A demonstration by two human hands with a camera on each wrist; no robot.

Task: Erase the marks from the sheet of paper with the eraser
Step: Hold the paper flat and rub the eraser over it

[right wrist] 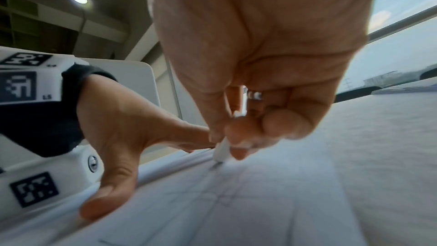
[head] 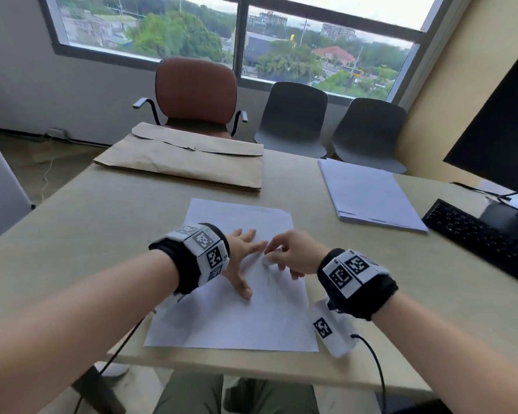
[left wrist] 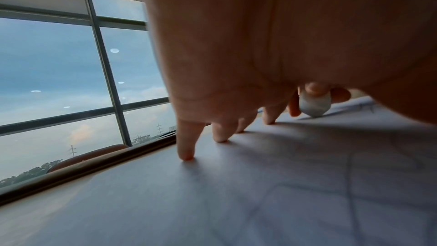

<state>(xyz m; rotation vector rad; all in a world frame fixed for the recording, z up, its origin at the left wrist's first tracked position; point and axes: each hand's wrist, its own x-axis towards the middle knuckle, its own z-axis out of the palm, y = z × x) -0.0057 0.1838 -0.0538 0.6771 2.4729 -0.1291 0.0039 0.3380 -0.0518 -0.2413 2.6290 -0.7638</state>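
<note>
- The sheet of paper (head: 231, 318) lies flat on the table (head: 72, 234), directly in front of the person, its long axis running away from the body
- The left hand (head: 241, 258) is spread flat on the sheet, fingers straight and splayed with their tips pressing down; this grip is released and grasps nothing, it only pins the paper
- The right hand (head: 293, 255) has its grip closed round the eraser (right wrist: 221, 151), pinching the small white piece between thumb and fingertips
- In the right wrist view the eraser stands steeply, its lower tip touching the sheet at the far end of the faint pencil marks (right wrist: 224, 194)
- Key relation: the marks run from the eraser tip back toward the person's body, so I judge the coming strokes must travel nearward along those lines
- The eraser works just beside the left index finger, between the two hands; the right hand is the one on the marks, the left braces next to the rubbed patch
- Judgement: many lines still show, so the erasing looks far from finished, and rubbing away from the pinned side could wrinkle the sheet
</note>
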